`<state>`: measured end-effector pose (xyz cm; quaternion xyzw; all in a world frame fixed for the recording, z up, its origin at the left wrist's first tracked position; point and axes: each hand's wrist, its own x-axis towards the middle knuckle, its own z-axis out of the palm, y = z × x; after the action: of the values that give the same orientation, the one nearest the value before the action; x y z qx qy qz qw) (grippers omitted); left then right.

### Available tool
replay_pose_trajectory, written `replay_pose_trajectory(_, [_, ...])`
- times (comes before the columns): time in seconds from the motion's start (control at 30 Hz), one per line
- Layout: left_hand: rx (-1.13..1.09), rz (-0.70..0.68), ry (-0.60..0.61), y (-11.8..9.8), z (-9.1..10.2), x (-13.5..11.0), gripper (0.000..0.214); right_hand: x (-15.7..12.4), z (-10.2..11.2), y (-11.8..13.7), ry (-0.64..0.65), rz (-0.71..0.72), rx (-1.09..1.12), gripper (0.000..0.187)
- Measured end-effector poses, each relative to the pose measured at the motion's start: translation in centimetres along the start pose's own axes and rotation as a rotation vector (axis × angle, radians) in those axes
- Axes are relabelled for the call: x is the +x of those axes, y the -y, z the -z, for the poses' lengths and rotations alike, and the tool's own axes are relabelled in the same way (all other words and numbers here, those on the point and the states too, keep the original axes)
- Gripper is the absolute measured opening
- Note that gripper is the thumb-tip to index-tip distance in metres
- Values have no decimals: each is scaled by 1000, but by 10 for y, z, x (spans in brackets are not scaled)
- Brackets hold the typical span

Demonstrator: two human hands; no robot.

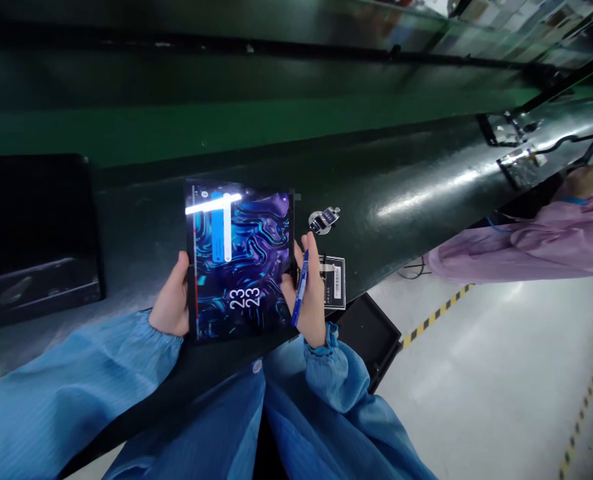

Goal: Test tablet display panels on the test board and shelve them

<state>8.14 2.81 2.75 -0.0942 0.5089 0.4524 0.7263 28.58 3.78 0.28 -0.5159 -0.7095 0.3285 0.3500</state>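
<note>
My two hands hold a touchscreen tablet (240, 261) upright by its side edges, its lit screen showing a swirling blue and purple wallpaper and a large "23 23" clock. My left hand (172, 300) grips the left edge. My right hand (310, 291) supports the right edge and has a blue pen (300, 289) pinched against the fingers. Just beyond the right hand, a small metal part (324, 220) lies on the dark belt. A black-and-white labelled card (332, 281) is partly hidden behind that hand.
A dark green-edged conveyor belt (376, 187) runs diagonally across the view, with a black box (34, 233) at left and a black tray (369, 333) below its edge. A co-worker's pink sleeve (526, 243) and hand (587, 177) are at right, above a pale floor (491, 373) with yellow-black tape.
</note>
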Motion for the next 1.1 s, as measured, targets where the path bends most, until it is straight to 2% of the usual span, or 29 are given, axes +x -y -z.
replay_pose_trajectory(0.1, [-3,-29,-10,1,2,1,56,1,-3,4,-54,-35,11,104])
replay_pose_trajectory(0.17, [-4,-45,-35,2,3,2,52,2,-3,6,-41,-49,58,112])
replay_pose_trajectory(0.3, [-7,-115,-73,4,6,3,42,0,-3,2,-49,-12,144,95])
replay_pose_trajectory(0.4, [-28,-133,-74,4,6,3,38,-3,-4,-2,-73,19,125,87])
replay_pose_trajectory(0.5, [-28,-132,-69,3,7,1,35,1,4,-1,-92,59,66,83])
replay_pose_trajectory(0.57, [-11,-140,-54,2,10,2,31,12,16,3,-144,70,-12,72])
replay_pose_trajectory(0.63, [21,-130,-18,3,14,4,33,33,32,8,-206,69,-123,50])
replay_pose_trajectory(0.67, [41,-118,13,3,17,6,35,45,40,9,-223,76,-180,39])
replay_pose_trajectory(0.73, [78,-86,86,4,23,8,38,71,55,10,-212,99,-314,29])
replay_pose_trajectory(0.83, [111,-53,160,8,27,10,42,100,68,9,-89,125,-494,27])
replay_pose_trajectory(0.9, [127,-75,127,10,25,10,44,107,70,11,-20,140,-591,31])
replay_pose_trajectory(1.0, [153,-102,34,12,20,9,43,98,66,21,-22,224,-724,32])
replay_pose_trajectory(1.1, [169,-100,24,13,21,10,45,75,64,36,45,493,-736,33])
